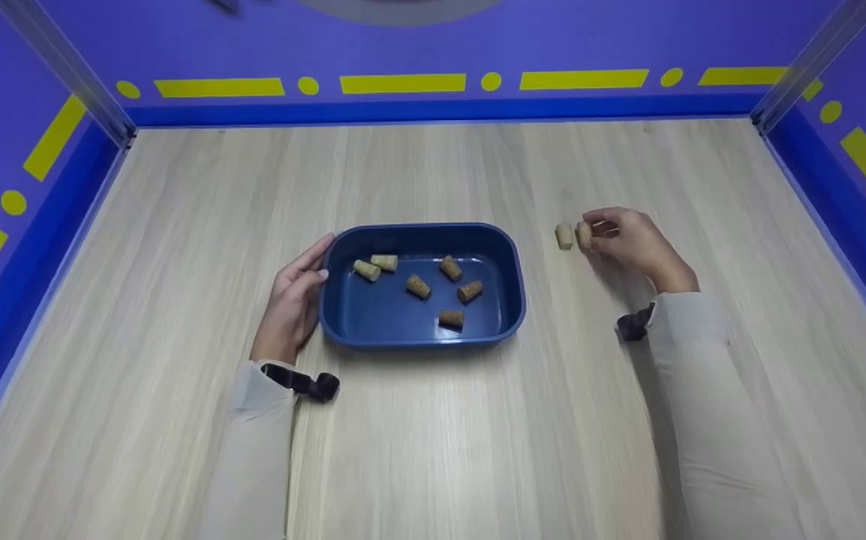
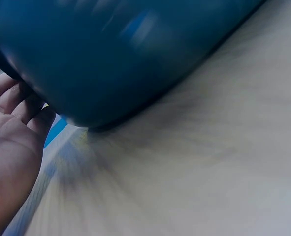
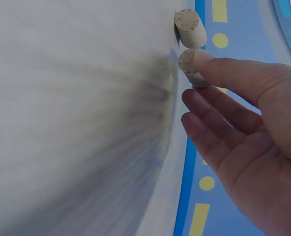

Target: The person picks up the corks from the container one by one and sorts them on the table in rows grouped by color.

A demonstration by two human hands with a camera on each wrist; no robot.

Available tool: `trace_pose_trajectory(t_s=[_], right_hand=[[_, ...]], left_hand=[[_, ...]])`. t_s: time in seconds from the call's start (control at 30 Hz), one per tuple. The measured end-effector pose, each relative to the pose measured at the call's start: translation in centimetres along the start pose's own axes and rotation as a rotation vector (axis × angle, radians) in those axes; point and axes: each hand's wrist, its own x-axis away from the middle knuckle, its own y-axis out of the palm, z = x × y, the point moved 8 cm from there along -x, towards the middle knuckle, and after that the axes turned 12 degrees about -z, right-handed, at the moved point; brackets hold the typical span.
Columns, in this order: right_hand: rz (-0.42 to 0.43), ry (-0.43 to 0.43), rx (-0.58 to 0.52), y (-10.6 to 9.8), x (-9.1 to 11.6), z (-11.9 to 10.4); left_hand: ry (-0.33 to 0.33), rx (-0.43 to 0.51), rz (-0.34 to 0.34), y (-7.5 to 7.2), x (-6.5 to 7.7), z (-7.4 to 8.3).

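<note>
The container looked like moulded plastic, smooth all over, with its inner floor faintly glossy under the light and its outer wall softly reflective in the left wrist view. The darker corks in it had a grainy, matt look; the paler corks there were dull too. The cork pinched by the right hand showed a rough, pitted end face. The tabletop bore a wood grain and a mild sheen. The sleeves were matt cloth, softly creased. The corner posts looked like dull grey metal, and the wall panels looked smooth and flat-coloured
</note>
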Motion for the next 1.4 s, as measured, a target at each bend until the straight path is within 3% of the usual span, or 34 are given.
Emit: trace_pose_trajectory(t_s=[1.07,1.4], right_hand=[[-0.053,-0.028,0.015,0.10,-0.01,-0.04],[-0.033,-0.027,0.002,-0.44,0.27,-0.62]], left_hand=[[-0.013,0.008,0.006,0.08,0.05,-0.01],[-0.010,-0.006,0.001,0.31,0.03,0.16]])
